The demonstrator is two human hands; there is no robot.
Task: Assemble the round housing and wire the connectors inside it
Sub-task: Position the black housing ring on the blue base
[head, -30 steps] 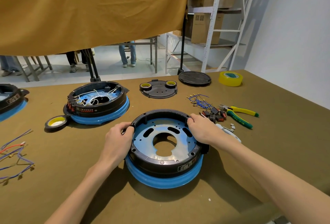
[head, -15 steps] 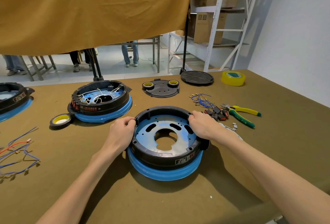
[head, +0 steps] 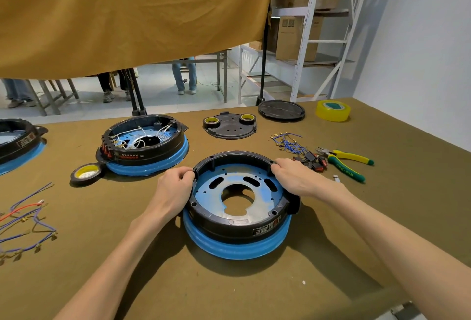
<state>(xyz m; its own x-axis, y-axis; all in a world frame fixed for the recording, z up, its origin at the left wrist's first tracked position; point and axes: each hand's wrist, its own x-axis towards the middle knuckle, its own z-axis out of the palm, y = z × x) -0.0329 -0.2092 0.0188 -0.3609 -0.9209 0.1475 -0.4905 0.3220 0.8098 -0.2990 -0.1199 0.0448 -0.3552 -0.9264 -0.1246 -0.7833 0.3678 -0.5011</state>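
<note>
A round housing (head: 237, 228), black ring over a blue base with a blue inner plate, sits on the table in front of me. My left hand (head: 173, 187) grips its left rim with curled fingers. My right hand (head: 298, 178) grips the upper right rim, fingers hooked over the edge. No wires lie inside this housing. Loose blue wires (head: 288, 142) and small black and red connectors (head: 313, 160) lie just right of it.
A wired housing (head: 145, 146) stands at back left, a third housing (head: 15, 143) at the far left edge. Tape rolls (head: 86, 171), a black cover plate (head: 229, 126), a black lid (head: 281, 110), yellow tape (head: 332, 110), pliers (head: 344, 163) and a wire bundle (head: 25, 222) surround.
Both hands keep hold of the housing rim. The view has shifted slightly, so the housing sits a little higher in the frame; my left fingers have curled more over the rim.
</note>
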